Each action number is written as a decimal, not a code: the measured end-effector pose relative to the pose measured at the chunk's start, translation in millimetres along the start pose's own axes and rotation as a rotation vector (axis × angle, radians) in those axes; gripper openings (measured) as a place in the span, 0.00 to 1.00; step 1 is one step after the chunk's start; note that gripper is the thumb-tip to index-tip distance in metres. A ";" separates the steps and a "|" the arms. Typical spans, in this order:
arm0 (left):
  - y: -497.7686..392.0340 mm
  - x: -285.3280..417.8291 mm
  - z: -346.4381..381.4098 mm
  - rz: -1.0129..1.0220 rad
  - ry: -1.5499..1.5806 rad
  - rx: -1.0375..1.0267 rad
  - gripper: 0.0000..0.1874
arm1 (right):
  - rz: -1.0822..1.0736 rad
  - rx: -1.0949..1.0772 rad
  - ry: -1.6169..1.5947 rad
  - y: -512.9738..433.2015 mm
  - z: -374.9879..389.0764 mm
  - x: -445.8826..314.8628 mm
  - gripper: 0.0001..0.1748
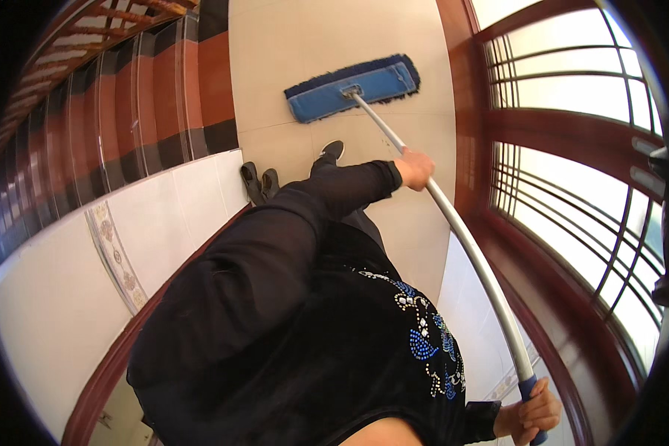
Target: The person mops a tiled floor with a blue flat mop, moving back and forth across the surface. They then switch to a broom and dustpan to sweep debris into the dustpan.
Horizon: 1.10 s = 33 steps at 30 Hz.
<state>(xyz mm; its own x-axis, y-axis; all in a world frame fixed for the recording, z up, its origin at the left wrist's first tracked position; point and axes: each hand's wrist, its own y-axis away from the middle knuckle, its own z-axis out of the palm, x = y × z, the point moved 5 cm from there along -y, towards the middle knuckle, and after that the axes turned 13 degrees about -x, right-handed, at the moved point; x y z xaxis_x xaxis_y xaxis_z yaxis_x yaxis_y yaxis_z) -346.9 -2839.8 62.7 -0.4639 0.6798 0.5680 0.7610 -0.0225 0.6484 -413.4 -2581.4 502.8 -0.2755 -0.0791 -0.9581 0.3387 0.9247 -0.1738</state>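
Note:
A flat dust mop with a blue cloth head (352, 92) and dark fringe rests on the beige tiled floor (340, 28) ahead of my feet. Its silver metal pole (471, 240) slants down to the lower right and looks bowed by the lens. My left hand (415, 169) wraps around the pole partway along, its arm reaching across my front. Near the picture's bottom right, my right hand (535, 412) grips the blue handle end (527, 387) of the pole. One of my dark shoes (333, 150) shows just short of the mop head.
A pair of dark shoes (259, 181) stands by the white tiled wall (184, 189) on the left. Beyond it rise red and black stairs (170, 100) with a wooden railing (111, 28). Red-brown framed doors (557, 131) with barred glass line the right side.

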 end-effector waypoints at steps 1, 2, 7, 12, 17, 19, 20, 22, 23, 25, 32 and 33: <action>2.7 4.3 -3.2 0.001 0.009 0.000 0.09 | -0.205 0.071 -0.197 1.3 1.5 -7.4 0.10; 9.1 3.6 -8.2 0.023 0.032 0.024 0.09 | -0.249 -0.051 -0.203 -9.7 6.1 -16.2 0.10; 45.6 -6.0 -46.9 0.074 0.114 0.228 0.07 | -0.431 -0.373 -0.376 -75.2 21.6 -42.0 0.16; 87.1 -22.0 -81.3 0.048 0.192 0.392 0.06 | -0.434 -0.382 -0.513 -123.0 8.1 -57.2 0.16; 113.7 -95.8 -83.8 -0.098 0.088 0.390 0.08 | -0.462 -0.153 -0.500 -152.2 4.4 -25.1 0.13; 122.4 -142.1 -75.7 -0.189 0.042 0.404 0.07 | -0.424 -0.325 -0.787 -181.1 33.1 6.8 0.11; 128.6 -166.0 -70.9 -0.210 0.006 0.452 0.05 | -0.427 -0.259 -0.870 -191.5 49.1 23.8 0.08; 149.9 -219.6 -57.1 -0.212 -0.016 0.598 0.02 | -0.414 -0.287 -0.910 -216.9 99.1 57.4 0.09; 160.6 -248.0 -49.9 -0.223 0.022 0.665 0.01 | -0.429 -0.186 -0.651 -226.7 121.6 71.3 0.09; 186.2 -300.6 -28.1 -0.250 0.078 0.706 0.04 | -0.359 -0.369 -0.572 -241.1 179.7 94.0 0.08; 209.2 -348.3 9.7 -0.201 0.200 0.637 0.08 | -0.425 -0.776 -0.676 -240.8 243.0 84.5 0.09; 206.6 -339.6 12.2 -0.199 0.201 0.648 0.08 | -0.428 -0.762 -0.677 -233.3 239.4 82.7 0.09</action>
<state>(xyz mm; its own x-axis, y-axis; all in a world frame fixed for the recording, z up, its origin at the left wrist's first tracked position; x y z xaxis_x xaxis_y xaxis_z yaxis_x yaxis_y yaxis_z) -26.6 -3066.4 -2.5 -0.6498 0.4760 0.5927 0.7408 0.5714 0.3532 -299.9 -2892.9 409.6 0.3904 -0.4198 -0.8194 -0.3739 0.7410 -0.5578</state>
